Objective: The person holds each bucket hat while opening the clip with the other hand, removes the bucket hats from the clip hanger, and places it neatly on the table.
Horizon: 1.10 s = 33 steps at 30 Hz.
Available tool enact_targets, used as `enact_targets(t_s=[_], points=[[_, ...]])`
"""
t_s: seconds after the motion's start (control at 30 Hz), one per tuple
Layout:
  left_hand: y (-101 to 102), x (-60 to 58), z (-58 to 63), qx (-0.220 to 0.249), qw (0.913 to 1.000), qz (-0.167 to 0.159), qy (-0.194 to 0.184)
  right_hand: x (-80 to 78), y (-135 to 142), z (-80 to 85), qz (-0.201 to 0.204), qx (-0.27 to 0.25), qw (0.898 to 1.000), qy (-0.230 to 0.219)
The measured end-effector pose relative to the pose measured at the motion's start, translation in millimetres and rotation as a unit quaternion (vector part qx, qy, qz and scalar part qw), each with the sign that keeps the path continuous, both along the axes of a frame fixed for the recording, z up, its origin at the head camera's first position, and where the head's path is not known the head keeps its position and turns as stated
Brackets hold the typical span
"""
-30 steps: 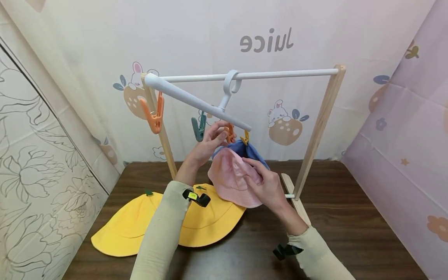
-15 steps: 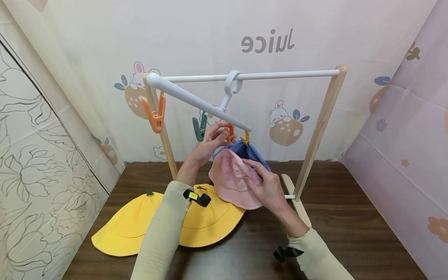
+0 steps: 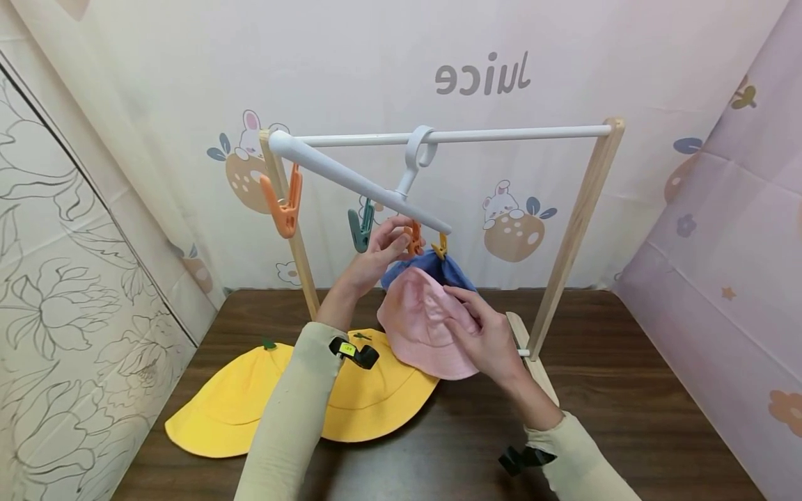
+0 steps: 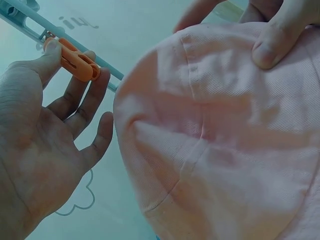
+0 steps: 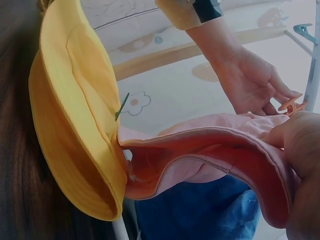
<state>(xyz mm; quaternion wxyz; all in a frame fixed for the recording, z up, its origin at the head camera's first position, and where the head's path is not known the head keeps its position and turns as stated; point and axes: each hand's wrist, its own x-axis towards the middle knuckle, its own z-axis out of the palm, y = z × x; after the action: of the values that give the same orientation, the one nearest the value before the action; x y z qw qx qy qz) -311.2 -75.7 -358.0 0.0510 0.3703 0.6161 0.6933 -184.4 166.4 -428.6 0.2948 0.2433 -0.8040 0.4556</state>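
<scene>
My left hand [image 3: 374, 259] pinches an orange clothespin [image 3: 413, 239] that hangs from the white hanger bar [image 3: 351, 179]; the left wrist view shows the thumb and fingertips on its handles. My right hand [image 3: 482, 330] grips a pink bucket hat [image 3: 426, 327] by its side, thumb in front and fingers behind. The pink hat's crown stands just below the orange clothespin. Behind it hangs a blue hat [image 3: 460, 273], held by a yellow clothespin [image 3: 440, 246] at the bar's near end. In the right wrist view the pink hat's open underside [image 5: 200, 145] shows.
Two yellow hats [image 3: 232, 403] with green leaf tips lie on the dark wooden table [image 3: 626, 417], at left and centre. A green clothespin [image 3: 361, 224] and another orange clothespin [image 3: 285, 209] hang farther left. The hanger hooks over the rack's white rod [image 3: 520, 134] between wooden posts [image 3: 573, 240].
My right hand has shifted slightly right and down with the pink hat. The left hand keeps its pinch on the orange clothespin.
</scene>
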Motion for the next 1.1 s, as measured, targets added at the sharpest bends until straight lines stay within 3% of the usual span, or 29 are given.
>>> enact_targets(t_s=[0.37,0.57,1.1], points=[[0,-1.4,0.7,-0.008,0.9999,0.008,-0.001,4.8,12,2.1,0.023,-0.044,0.999,-0.013],[-1,-2.6,-0.5,-0.008,0.9999,0.009,-0.006,3.3,22,3.2,0.045,-0.069,0.995,-0.05],[-1,-3.4,-0.4,-0.011,0.9998,0.012,-0.008,5.3,44,3.1,0.102,-0.111,0.984,-0.098]])
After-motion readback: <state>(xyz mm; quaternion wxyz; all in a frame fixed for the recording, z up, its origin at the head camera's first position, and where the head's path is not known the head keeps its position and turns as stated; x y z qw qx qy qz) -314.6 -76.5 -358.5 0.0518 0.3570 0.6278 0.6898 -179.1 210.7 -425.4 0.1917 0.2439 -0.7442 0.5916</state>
